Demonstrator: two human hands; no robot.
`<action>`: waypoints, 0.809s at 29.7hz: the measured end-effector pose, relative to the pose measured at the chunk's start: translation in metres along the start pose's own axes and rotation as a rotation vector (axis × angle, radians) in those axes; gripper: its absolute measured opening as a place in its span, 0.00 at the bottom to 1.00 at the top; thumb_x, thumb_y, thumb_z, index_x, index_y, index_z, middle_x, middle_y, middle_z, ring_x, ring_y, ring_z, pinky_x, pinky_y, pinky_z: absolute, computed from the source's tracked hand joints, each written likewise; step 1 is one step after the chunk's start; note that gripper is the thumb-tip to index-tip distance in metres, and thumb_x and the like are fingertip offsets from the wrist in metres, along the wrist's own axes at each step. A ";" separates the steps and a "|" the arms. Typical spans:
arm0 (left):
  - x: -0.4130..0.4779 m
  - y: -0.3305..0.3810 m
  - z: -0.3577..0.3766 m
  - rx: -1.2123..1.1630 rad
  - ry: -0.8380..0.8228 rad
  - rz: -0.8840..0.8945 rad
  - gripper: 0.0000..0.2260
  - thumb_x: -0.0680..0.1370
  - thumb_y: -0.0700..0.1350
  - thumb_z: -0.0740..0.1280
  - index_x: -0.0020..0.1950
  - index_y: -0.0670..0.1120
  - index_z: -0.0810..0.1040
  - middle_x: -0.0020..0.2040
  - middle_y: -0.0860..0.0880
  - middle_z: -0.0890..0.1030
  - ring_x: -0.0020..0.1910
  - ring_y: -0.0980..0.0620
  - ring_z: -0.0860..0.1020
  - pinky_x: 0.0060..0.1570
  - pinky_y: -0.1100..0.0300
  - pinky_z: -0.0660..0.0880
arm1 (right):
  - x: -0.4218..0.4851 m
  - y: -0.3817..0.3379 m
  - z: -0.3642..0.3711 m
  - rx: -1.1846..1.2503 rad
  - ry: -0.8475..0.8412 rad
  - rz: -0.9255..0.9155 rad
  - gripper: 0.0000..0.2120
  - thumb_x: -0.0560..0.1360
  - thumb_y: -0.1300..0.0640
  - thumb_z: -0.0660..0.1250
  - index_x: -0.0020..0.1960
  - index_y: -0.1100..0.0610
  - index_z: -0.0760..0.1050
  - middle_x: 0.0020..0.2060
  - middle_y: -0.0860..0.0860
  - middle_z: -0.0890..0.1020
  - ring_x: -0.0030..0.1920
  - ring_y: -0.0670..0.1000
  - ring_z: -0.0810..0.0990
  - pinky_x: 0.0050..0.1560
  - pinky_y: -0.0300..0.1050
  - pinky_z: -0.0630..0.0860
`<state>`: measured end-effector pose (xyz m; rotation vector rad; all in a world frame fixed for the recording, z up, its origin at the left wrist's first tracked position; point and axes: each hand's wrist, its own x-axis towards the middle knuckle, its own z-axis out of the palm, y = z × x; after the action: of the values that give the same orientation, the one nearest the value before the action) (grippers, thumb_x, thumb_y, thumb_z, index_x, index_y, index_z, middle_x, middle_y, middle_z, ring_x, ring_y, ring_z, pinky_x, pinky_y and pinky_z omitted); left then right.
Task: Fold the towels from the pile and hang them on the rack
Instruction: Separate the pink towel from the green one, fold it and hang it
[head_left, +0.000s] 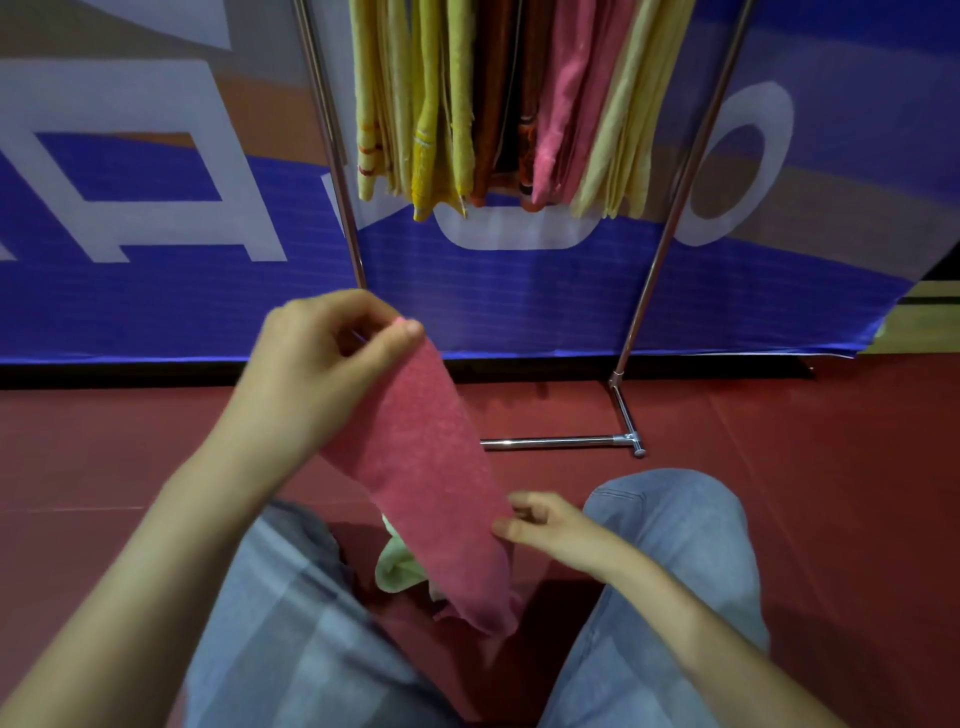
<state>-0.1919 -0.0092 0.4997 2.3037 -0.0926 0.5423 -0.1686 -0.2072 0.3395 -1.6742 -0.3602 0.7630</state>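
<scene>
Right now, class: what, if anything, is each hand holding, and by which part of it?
Both hold the pink towel. The left hand pinches its upper end; the right hand pinches its side edge lower down.

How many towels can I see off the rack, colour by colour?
pink towel, pinched by the left hand and the right hand: 1
pale green towel, low between the legs: 1
Total: 2 in view; any beneath are hidden.

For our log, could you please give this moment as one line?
left hand: pinching top of pink terry towel | right hand: pinching its lower edge | towel: not hung
</scene>
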 end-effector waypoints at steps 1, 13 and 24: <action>0.001 -0.002 -0.003 0.030 0.018 -0.005 0.06 0.71 0.51 0.69 0.36 0.52 0.76 0.32 0.59 0.77 0.31 0.67 0.74 0.33 0.75 0.67 | 0.000 0.003 0.000 -0.015 0.021 0.014 0.09 0.75 0.66 0.61 0.46 0.54 0.75 0.33 0.37 0.81 0.37 0.30 0.77 0.43 0.26 0.71; -0.029 -0.036 0.054 -0.066 -0.657 -0.096 0.14 0.74 0.57 0.60 0.51 0.51 0.77 0.49 0.54 0.80 0.48 0.60 0.75 0.49 0.73 0.68 | -0.004 -0.051 0.001 -0.012 -0.039 -0.216 0.13 0.75 0.67 0.61 0.40 0.51 0.74 0.28 0.37 0.78 0.32 0.33 0.73 0.36 0.26 0.68; -0.035 -0.025 0.069 -0.481 -0.567 -0.118 0.20 0.67 0.62 0.60 0.30 0.45 0.69 0.27 0.54 0.66 0.27 0.59 0.64 0.28 0.66 0.62 | -0.017 -0.063 -0.009 0.158 -0.122 -0.186 0.13 0.69 0.57 0.64 0.53 0.58 0.77 0.38 0.44 0.83 0.42 0.40 0.79 0.46 0.31 0.75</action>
<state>-0.1931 -0.0425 0.4257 1.9058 -0.3204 -0.1942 -0.1645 -0.2087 0.4054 -1.4279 -0.5200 0.7370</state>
